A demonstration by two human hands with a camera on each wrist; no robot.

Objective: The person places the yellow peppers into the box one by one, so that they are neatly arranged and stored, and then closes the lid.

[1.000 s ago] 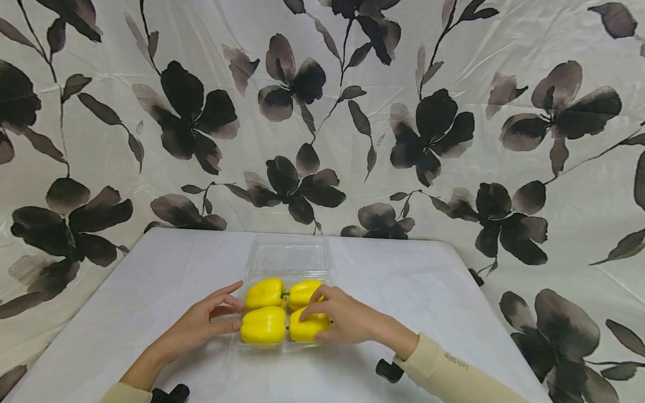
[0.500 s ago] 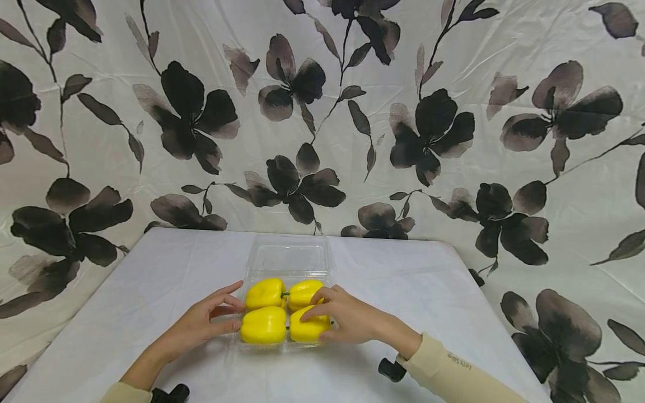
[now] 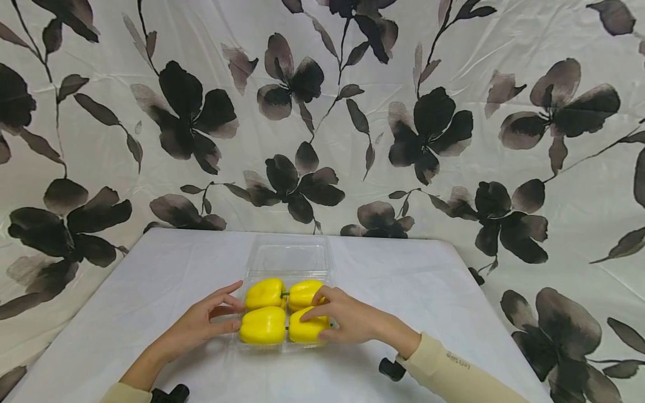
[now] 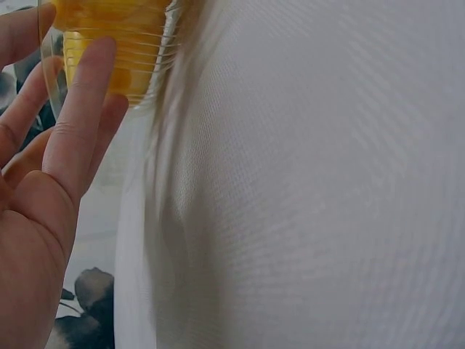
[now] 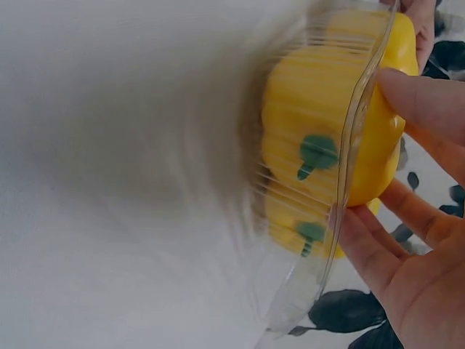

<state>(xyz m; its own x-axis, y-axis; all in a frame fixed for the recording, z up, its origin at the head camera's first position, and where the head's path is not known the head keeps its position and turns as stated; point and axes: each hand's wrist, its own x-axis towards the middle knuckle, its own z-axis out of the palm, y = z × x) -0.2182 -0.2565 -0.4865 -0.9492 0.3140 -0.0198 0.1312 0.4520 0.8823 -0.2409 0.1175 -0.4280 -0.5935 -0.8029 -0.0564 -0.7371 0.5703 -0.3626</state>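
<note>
Yellow bell peppers sit in two rows inside a clear plastic clamshell box (image 3: 282, 348): a front-left pepper (image 3: 263, 326), a back-left pepper (image 3: 265, 294), a back-right pepper (image 3: 303, 292) and a front-right pepper (image 3: 301, 331). My right hand (image 3: 347, 318) holds the front-right pepper, fingers curved over its top and thumb at its near side. In the right wrist view, green stems (image 5: 318, 153) show through the ribbed wall, and the thumb (image 5: 421, 102) lies by the rim. My left hand (image 3: 209, 319) rests its loosely extended fingers and thumb against the box's left side.
The box's clear lid (image 3: 288, 258) lies folded back behind the peppers. A white cloth covers the table (image 3: 403, 280), whose far edge meets a floral curtain (image 3: 363, 145). Black wrist devices (image 3: 392, 369) sit below both forearms.
My right hand has shifted very slightly around the front-right pepper. The left hand, the box and the other peppers look the same.
</note>
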